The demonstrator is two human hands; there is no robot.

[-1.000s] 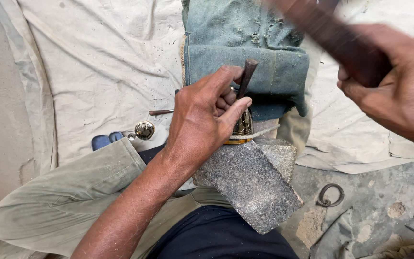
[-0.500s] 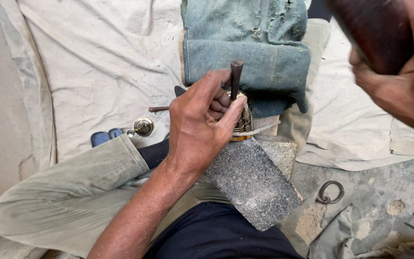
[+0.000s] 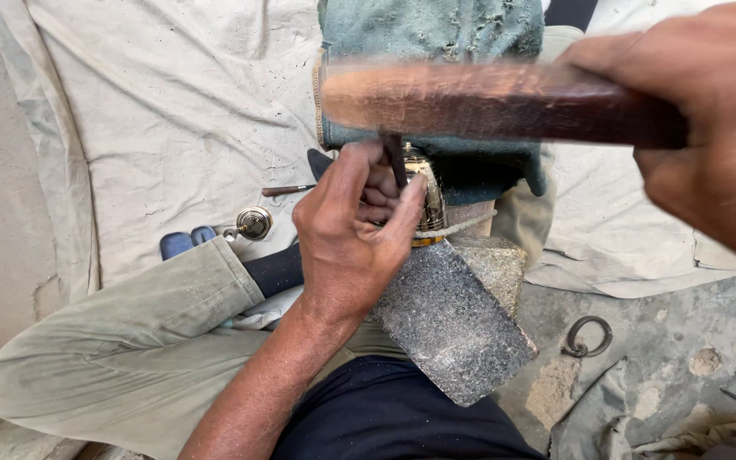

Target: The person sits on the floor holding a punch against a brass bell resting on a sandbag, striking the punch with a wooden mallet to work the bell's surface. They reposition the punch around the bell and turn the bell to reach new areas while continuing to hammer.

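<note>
The right hand (image 3: 717,128) grips a blurred wooden mallet (image 3: 487,102) just above the punch (image 3: 393,158). The left hand (image 3: 359,230) pinches that punch upright on a brass piece (image 3: 430,204) atop the stone block (image 3: 453,324). Beyond lies green cloth (image 3: 436,34).

The stone block (image 3: 453,328) rests on the person's lap, and at its far end stands the metal piece (image 3: 430,200), with the punch (image 3: 393,158) upright beside it in the left hand (image 3: 355,238). Above them lies the mallet (image 3: 487,102), held from the right by the right hand (image 3: 717,128). On the cloth (image 3: 172,102) to the left lie a small fitting (image 3: 253,223) and a rod (image 3: 287,191); on the floor to the right lies a ring (image 3: 588,335).
</note>
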